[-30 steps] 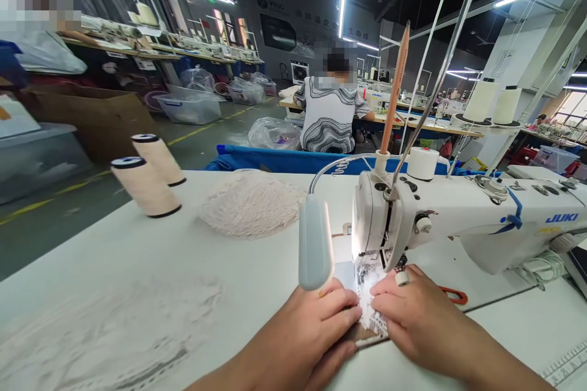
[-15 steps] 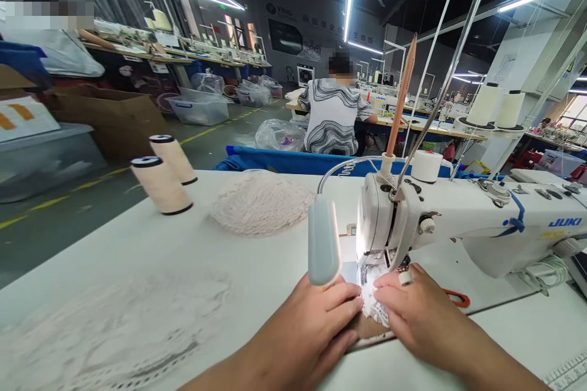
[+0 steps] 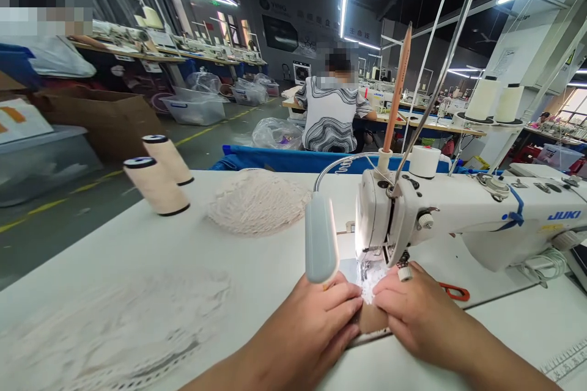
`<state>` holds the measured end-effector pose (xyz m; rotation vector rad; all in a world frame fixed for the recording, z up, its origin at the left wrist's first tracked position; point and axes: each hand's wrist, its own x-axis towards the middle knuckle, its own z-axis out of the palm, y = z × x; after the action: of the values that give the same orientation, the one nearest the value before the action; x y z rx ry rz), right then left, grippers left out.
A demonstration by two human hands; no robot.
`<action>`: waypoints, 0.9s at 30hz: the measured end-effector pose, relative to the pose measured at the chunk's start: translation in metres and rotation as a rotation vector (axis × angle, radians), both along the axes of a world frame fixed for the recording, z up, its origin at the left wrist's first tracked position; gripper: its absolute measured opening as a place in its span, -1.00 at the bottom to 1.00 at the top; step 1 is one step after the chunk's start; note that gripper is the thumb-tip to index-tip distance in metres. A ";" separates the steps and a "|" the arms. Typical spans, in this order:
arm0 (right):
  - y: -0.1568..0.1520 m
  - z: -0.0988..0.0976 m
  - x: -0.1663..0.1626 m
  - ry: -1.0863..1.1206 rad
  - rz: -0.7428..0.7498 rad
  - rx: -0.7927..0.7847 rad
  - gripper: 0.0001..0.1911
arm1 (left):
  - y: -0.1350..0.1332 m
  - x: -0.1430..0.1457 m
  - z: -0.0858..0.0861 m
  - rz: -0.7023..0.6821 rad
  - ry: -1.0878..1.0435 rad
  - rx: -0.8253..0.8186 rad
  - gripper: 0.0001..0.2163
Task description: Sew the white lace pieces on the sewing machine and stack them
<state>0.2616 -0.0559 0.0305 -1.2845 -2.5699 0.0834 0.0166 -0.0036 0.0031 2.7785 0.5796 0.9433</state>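
Note:
A white sewing machine [image 3: 458,214] stands on the white table [image 3: 137,256]. Under its needle lies a small piece of white lace [image 3: 370,281] on a brown backing piece [image 3: 369,321]. My left hand [image 3: 316,330] presses flat on the left side of the piece, fingers stretched toward the needle. My right hand [image 3: 413,311] presses on the right side, fingertips pinched on the lace close to the presser foot. A grey gooseneck lamp [image 3: 321,247] hangs just above my left hand.
Two cream thread cones [image 3: 158,174] lie at the table's left. A heap of white lace [image 3: 257,201] sits behind the lamp, more lace [image 3: 114,330] at front left. Orange-handled snips [image 3: 452,291] lie right of my hand. A person in a striped top [image 3: 331,113] sits beyond.
The lace has fed further under the presser foot, so less of it shows in front. Both hands have slid slightly toward the needle with it.

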 end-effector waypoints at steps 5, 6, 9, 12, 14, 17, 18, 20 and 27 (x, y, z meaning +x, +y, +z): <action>0.000 0.001 0.000 -0.001 -0.028 0.016 -0.77 | 0.004 -0.001 0.005 0.005 0.021 0.000 -0.81; 0.001 0.000 0.000 0.009 -0.036 0.021 -0.76 | 0.005 -0.001 0.006 0.013 0.032 -0.008 -0.80; 0.002 0.000 -0.001 0.037 -0.069 0.034 -0.74 | 0.010 -0.003 0.005 0.038 0.072 -0.026 -0.79; 0.005 0.001 -0.003 0.036 -0.096 0.033 -0.72 | 0.014 -0.005 0.002 0.060 0.085 -0.053 -0.77; 0.006 0.001 -0.004 0.048 -0.103 0.035 -0.70 | 0.019 -0.006 0.000 0.093 0.068 -0.113 -0.76; 0.007 0.001 -0.005 0.086 -0.099 0.069 -0.68 | 0.032 -0.006 0.001 0.208 -0.015 -0.291 -0.76; 0.007 0.000 -0.004 0.094 -0.099 0.082 -0.69 | 0.039 -0.004 0.002 0.252 -0.044 -0.369 -0.76; 0.006 -0.001 -0.003 0.108 -0.103 0.106 -0.73 | 0.056 0.003 0.003 0.315 -0.078 -0.506 -0.77; 0.007 0.002 0.000 0.165 -0.108 0.183 -0.75 | 0.104 0.041 -0.001 0.287 -0.167 -0.738 -0.75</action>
<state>0.2613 -0.0492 0.0326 -1.2874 -2.3068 -0.0630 0.0572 0.1008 0.0021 1.9771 1.0603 0.7829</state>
